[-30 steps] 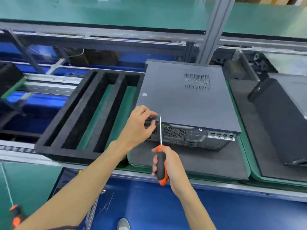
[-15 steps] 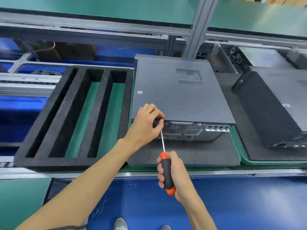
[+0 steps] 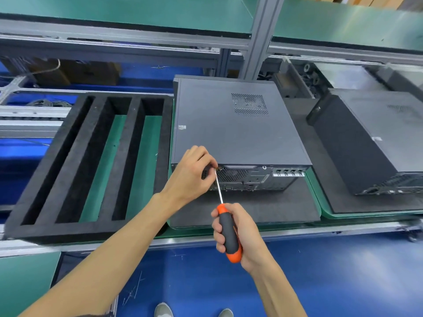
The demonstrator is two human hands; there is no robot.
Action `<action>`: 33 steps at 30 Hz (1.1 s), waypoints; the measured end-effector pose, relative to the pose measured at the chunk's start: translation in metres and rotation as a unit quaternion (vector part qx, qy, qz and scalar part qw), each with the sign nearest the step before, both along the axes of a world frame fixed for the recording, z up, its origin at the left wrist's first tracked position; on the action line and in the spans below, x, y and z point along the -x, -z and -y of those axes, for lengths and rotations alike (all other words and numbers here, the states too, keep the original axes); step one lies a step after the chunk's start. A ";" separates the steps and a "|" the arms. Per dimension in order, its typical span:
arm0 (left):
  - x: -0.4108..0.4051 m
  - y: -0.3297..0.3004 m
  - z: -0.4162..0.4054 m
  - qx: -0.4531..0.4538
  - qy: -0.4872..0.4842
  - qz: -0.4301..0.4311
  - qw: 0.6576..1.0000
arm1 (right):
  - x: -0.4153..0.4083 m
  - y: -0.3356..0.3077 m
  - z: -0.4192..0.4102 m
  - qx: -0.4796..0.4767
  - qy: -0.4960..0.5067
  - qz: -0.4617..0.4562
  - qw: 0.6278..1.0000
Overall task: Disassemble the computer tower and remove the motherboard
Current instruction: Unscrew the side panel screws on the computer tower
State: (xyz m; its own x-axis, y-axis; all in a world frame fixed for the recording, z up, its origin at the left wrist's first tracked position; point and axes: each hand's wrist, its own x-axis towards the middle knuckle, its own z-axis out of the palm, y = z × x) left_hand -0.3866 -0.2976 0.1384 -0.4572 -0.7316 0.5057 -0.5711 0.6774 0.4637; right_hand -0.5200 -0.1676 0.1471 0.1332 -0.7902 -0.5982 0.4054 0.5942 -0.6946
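Observation:
A dark grey computer tower lies on its side on a black foam mat, rear panel facing me, side cover closed. My right hand grips the black-and-orange handle of a screwdriver. Its thin shaft slants up to the top left corner of the rear panel. My left hand is at that corner, fingertips pinching the shaft's tip where it meets the case. Whatever lies under the tip is hidden by the fingers.
A black foam tray with long slots sits left of the tower. A second dark tower lies on another mat at the right. Aluminium rails and a post run behind. Blue floor and my shoes show below the bench edge.
The screwdriver tilted from upright in front of the panel to pointing into the rear panel's top left corner, and my left fingers closed on its tip. The view shifted left.

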 end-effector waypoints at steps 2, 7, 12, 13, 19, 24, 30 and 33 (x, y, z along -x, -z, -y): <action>-0.001 -0.001 0.000 -0.001 -0.002 0.002 1.000 | 0.001 -0.001 -0.003 0.018 -0.007 0.020 1.000; 0.002 -0.005 -0.002 -0.035 -0.021 -0.020 0.999 | 0.007 -0.003 -0.005 0.001 -0.016 -0.012 1.000; 0.006 -0.007 -0.007 -0.024 -0.033 0.045 0.998 | 0.005 -0.008 -0.002 -0.009 0.001 -0.007 1.000; 0.007 -0.007 -0.007 -0.011 -0.038 0.062 0.997 | 0.004 -0.009 -0.003 -0.007 -0.007 -0.019 1.000; 0.008 -0.007 -0.008 0.011 -0.041 0.089 0.995 | 0.006 -0.011 -0.004 -0.015 -0.003 -0.004 1.000; 0.003 0.000 -0.003 0.016 -0.048 0.114 0.992 | 0.002 -0.014 -0.003 -0.004 -0.011 -0.004 1.000; 0.009 0.005 0.004 0.049 -0.095 0.165 0.981 | 0.003 -0.013 -0.005 0.017 -0.014 -0.049 0.999; 0.014 0.002 0.005 0.060 -0.130 0.206 0.968 | 0.007 -0.012 -0.004 0.023 -0.022 -0.063 0.998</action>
State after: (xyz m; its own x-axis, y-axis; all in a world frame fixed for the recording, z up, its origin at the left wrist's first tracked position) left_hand -0.4004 -0.3028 0.1362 -0.4455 -0.7970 0.4078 -0.8497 0.5199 0.0879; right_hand -0.5272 -0.1635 0.1594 0.0942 -0.8124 -0.5754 0.2886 0.5754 -0.7652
